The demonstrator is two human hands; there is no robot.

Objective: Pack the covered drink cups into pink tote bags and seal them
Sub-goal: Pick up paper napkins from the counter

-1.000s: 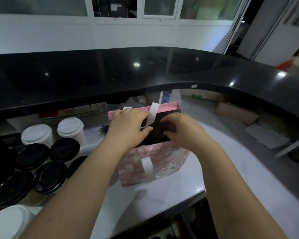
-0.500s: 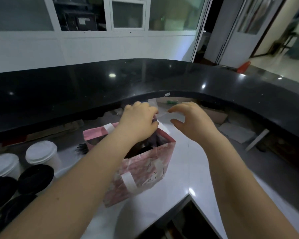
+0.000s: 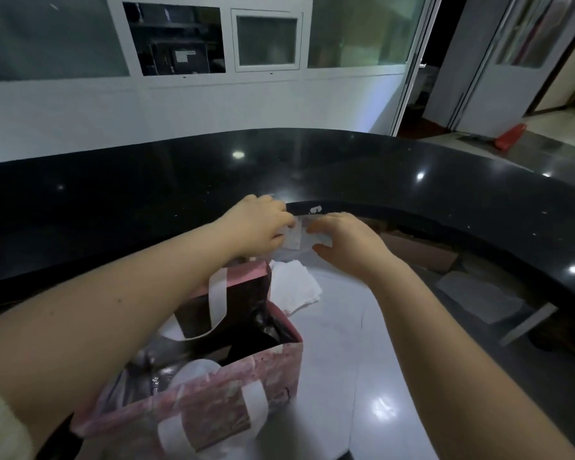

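Fingers, left: the fingers (image 3: 279, 224) of the left hand (image 3: 254, 227) are curled and pinch a small pale slip (image 3: 294, 236); blur hides what the slip is.
Fingers, right: the fingers (image 3: 317, 227) of the right hand (image 3: 349, 244) are bent, with the thumb held apart and the tips at the slip's other edge; whether they grip it cannot be told.
Hands: both reach out past the bag, close together, just below the rim of the black ledge (image 3: 312, 167).
Bag: the pink bag (image 3: 213, 403) stands upright on the white table (image 3: 332, 376), close to the person and under the left forearm; its mouth gapes open.
Handles: white handles (image 3: 218, 293), one on the far side and one on the near side.
Cup: a cup (image 3: 196, 371) with a pale lid shows inside the bag, by the near wall.
Napkins: a stack of white napkins (image 3: 294, 287) lies on the table just beyond the bag, right of its far corner.
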